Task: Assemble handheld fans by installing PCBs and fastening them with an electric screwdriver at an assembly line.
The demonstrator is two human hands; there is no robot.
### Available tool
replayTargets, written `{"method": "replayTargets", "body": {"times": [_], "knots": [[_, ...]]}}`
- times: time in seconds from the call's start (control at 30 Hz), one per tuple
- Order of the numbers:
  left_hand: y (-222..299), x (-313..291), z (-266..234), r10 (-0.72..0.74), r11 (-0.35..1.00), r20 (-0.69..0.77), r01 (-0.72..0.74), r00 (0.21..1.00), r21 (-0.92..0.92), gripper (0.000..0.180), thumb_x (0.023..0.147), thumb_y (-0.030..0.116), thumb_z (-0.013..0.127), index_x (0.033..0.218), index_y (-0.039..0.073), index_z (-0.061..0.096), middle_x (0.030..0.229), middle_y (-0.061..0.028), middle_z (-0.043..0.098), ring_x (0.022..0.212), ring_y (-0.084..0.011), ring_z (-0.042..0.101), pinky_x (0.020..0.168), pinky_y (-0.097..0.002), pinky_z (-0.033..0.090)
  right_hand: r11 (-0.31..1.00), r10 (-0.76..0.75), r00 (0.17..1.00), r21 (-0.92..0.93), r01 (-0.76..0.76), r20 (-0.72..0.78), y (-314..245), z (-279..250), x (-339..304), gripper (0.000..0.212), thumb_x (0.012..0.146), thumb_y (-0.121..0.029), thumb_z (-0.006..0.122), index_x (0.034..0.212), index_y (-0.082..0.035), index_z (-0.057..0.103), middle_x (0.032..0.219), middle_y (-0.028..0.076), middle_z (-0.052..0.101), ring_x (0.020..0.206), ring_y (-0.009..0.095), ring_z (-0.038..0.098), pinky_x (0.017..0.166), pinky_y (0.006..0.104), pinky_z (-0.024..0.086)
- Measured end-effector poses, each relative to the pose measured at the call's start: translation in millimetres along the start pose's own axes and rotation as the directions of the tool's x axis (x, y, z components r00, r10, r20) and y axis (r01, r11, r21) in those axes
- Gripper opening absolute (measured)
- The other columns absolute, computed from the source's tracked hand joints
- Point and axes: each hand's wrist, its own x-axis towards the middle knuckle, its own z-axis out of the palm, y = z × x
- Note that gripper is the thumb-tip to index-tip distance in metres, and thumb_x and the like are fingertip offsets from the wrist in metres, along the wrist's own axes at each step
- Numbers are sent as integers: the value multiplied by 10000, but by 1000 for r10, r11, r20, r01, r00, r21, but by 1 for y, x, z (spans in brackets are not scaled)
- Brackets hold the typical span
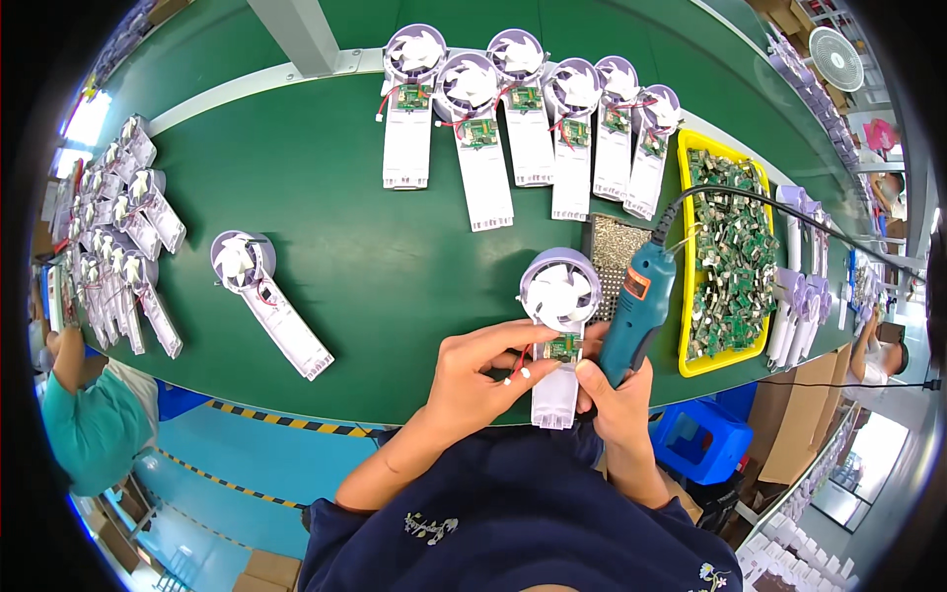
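Observation:
A white fan unit [558,400] with a round lilac-rimmed head stands in front of me at the table's near edge. On it sits a small green circuit board [563,347]. My left hand [472,380] pinches the board's left side between thumb and forefinger, beside red wires [521,363] with white plugs. In the crook of my right hand [619,403] rests a teal electric screwdriver [636,314], cord end upward; its tip is hidden. The right fingertips touch the unit's right side. That hand is closed, partly covered by the tool.
Several fan units [476,133] with boards lie along the back. One [284,331] lies left, near a pile of more [118,237]. A yellow tray [684,350] of circuit boards and a dark tray of screws [614,242] stand right. The screwdriver's cord [789,205] runs off right.

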Motion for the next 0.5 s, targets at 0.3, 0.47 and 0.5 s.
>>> {"method": "replayTargets", "body": {"times": [0.3, 0.47, 0.5], "knots": [[3, 1, -1, -42, 999, -23, 42, 999, 14, 338, 782, -122, 743, 1107, -54, 679, 1060, -131, 683, 927, -151, 676, 759, -257, 595, 999, -43, 998, -18, 44, 39, 1, 4, 4, 207, 884, 31, 668, 1058, 14, 560, 831, 76, 648, 519, 58, 520, 459, 209, 406], [0, 2, -1, -68, 997, -43, 69, 997, 24, 341, 780, -95, 746, 1110, -24, 695, 1091, -148, 682, 859, -131, 679, 727, -248, 604, 999, 1, 997, 49, -5, 74, 5, 0, 7, 213, 889, 3, 687, 1050, 8, 548, 865, 103, 672, 530, 56, 523, 461, 208, 407], [0, 2, -1, -65, 998, -42, 65, 997, 12, 333, 782, -89, 747, 1105, -25, 694, 1087, -145, 683, 859, -129, 677, 724, -251, 603, 1000, -2, 998, 23, 0, 70, 2, 2, 7, 194, 893, 4, 680, 1041, 5, 555, 829, 81, 654, 527, 56, 522, 463, 207, 406]]}}
